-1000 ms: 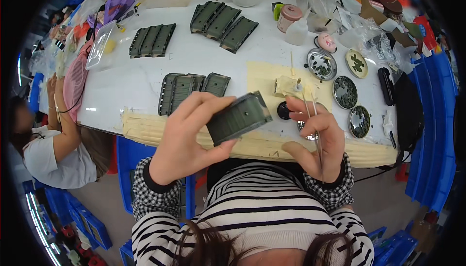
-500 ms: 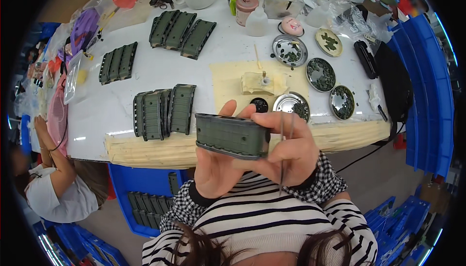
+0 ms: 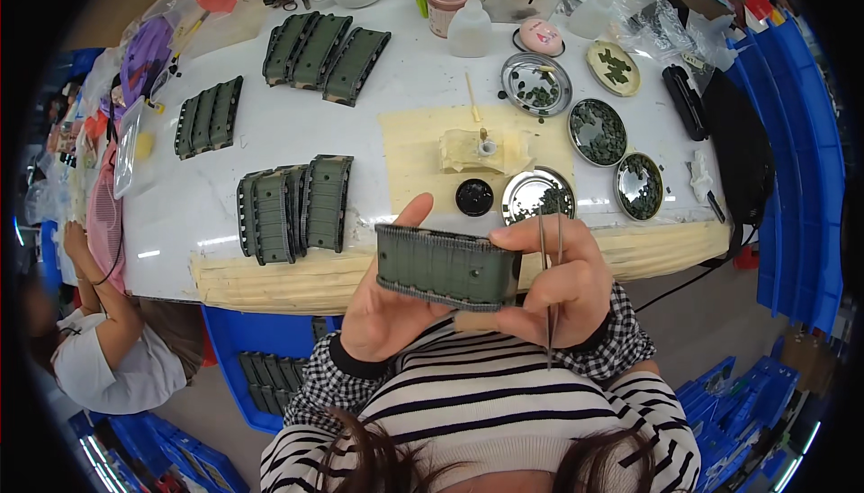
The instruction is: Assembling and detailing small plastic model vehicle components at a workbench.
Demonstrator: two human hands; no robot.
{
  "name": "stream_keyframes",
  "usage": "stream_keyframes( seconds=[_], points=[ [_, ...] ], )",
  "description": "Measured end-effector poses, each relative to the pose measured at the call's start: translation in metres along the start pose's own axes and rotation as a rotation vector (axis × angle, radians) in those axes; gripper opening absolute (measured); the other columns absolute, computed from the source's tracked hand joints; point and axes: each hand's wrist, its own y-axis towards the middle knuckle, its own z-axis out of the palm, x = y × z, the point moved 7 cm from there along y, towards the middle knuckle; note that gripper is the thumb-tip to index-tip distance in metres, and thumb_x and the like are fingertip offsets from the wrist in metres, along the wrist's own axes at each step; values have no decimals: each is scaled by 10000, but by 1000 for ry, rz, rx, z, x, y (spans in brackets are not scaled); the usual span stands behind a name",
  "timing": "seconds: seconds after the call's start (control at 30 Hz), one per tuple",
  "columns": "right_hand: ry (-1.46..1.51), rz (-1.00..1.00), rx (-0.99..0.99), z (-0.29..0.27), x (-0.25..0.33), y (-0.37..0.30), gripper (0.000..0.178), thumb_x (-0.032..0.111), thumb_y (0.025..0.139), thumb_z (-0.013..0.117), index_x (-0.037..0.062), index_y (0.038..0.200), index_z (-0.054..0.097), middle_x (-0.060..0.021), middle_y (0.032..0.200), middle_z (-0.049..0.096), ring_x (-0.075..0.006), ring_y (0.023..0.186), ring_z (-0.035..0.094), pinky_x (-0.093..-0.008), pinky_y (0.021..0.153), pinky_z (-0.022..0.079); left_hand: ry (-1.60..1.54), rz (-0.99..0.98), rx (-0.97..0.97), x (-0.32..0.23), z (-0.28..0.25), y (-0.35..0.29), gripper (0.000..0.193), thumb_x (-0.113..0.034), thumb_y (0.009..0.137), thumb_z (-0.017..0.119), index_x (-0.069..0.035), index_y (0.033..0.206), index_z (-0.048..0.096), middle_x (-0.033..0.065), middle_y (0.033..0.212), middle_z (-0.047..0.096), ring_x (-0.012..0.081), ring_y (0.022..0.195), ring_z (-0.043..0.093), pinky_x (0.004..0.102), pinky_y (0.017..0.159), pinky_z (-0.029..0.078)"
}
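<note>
A dark green, ribbed, box-like part (image 3: 447, 266) with black notched long edges is held level above the table's near edge. My left hand (image 3: 385, 317) grips it from behind and below at its left end. My right hand (image 3: 576, 288) pinches its right end between thumb and fingers. Metal tweezers (image 3: 552, 313) also stay in my right hand, points upward, away from the part. Just beyond lie a round black lid (image 3: 474, 197) with dark contents and a metal dish (image 3: 510, 189) of small green pieces.
Similar green parts stand in groups, one group (image 3: 326, 205) near left. More dishes of small pieces, including a metal dish (image 3: 576, 146), sit at right. A tape-wrapped block (image 3: 459, 153) rests mid-table. Below the table, a blue bin (image 3: 223, 340) holds more parts. Another person (image 3: 108, 358) sits at left.
Both hands have moved slightly right and the part has tilted, its right end dropping, so that more of its ribbed face shows. The tweezers have moved right with my right hand.
</note>
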Motion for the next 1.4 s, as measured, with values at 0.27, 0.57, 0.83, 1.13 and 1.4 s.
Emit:
stream_keyframes(
  seconds=[0.27, 0.57, 0.83, 1.13, 1.4],
  points=[
    [-151, -74, 48, -2, -3, -3, 395, 355, 786, 756, 57, 977, 581, -168, 1118, 630, -354, 1021, 614, -389, 847, 506, -397, 230, -156, -9, -14, 3, 479, -336, 1033, 364, -68, 1425, 301, 176, 1359, 494, 337, 1291, 456, 519, 1137, 293],
    [-347, 452, -81, -44, -49, -23, 206, 39, 804, 715, 7, 1007, 692, -132, 1020, 673, -251, 1063, 610, -333, 885, 491, 50, 115, -373, -28, -12, 3, 390, -104, 974, 531, 24, 1325, 421, 192, 1183, 597, 293, 1089, 617, 435, 949, 524],
    [-495, 333, -4, -38, -61, -19, 119, 148, 825, 708, 65, 911, 706, -35, 857, 674, -238, 873, 551, -348, 834, 402, 140, 110, -476, -29, -4, 8, 450, -41, 959, 531, -15, 1376, 363, 202, 1257, 534, 285, 1062, 630, 395, 896, 560],
    [-490, 332, 22, -37, -61, -19, 116, 138, 833, 690, 60, 918, 704, -40, 821, 659, -242, 872, 537, -348, 829, 396, 182, 104, -434, -19, -7, 5, 171, -89, 995, 486, 13, 1132, 487, 166, 1176, 564, 258, 1016, 652, 353, 871, 571],
    [-408, -46, 176, -13, 10, 14, 324, 307, 792, 689, 58, 999, 713, -38, 917, 648, -260, 900, 541, -366, 808, 455, -24, -145, -235, -5, 14, 22, 237, -247, 1047, 397, -34, 1018, 497, 91, 999, 613, 128, 908, 619, 270, 800, 527]
  ],
)
